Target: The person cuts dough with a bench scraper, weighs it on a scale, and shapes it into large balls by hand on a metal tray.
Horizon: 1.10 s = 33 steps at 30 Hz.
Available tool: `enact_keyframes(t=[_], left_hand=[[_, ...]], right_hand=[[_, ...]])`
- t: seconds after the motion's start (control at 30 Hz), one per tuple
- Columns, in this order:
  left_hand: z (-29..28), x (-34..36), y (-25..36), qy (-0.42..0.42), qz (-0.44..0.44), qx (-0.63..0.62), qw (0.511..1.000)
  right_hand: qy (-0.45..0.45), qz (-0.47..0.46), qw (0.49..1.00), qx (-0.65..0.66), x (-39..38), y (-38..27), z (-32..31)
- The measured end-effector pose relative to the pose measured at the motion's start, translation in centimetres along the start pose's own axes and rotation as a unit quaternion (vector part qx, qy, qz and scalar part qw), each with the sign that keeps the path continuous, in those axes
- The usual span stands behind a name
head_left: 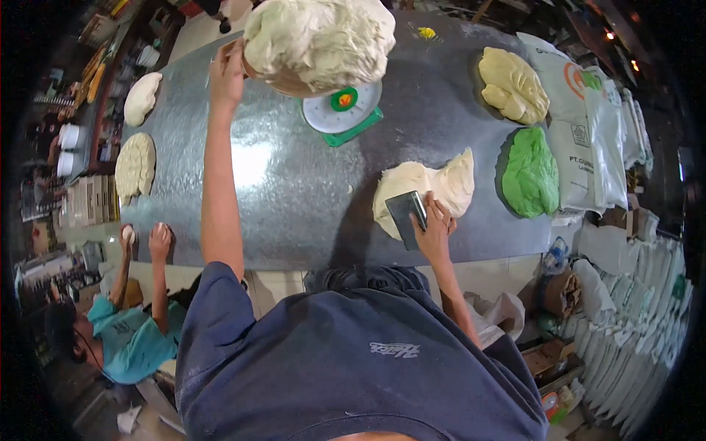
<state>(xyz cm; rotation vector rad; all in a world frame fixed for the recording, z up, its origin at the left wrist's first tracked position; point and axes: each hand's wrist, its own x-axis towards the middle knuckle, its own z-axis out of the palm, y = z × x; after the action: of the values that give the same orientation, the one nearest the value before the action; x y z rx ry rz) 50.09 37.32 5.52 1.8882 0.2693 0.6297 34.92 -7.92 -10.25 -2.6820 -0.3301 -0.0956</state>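
The upper edge crops 1 large dough mass, which hides part of the green scale. The yellow scrap nearby is too small to identify.

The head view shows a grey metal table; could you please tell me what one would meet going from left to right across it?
Flattened cream dough slab, person's bare left hand, large pale dough mound, smaller pale dough piece, bright green dough lump.

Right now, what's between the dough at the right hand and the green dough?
Head view: only bare grey tabletop separates the pale dough and green dough.
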Motion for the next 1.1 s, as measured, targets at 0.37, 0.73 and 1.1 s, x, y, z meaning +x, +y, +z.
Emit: enact_keyframes(t=[0.37, 0.73, 1.1], left_hand=[[11.8, -31.7, -9.9, -0.132, -0.096, 0.177, 0.971], [16.3, -27.7, -2.4, -0.461, -0.107, 0.11, 0.874], [2.3, -3.4, 3.7, -0.005, 0.139, 0.119, 0.983]], right_hand=[[-0.094, 0.211, 0.926, 0.3, 2.1, 6.8, -5.8], [0.067, 0.234, 0.851, 0.466, 9.2, 2.8, -7.1], [-0.013, -0.075, 0.974, 0.213, 21.3, -24.1, -13.3]])
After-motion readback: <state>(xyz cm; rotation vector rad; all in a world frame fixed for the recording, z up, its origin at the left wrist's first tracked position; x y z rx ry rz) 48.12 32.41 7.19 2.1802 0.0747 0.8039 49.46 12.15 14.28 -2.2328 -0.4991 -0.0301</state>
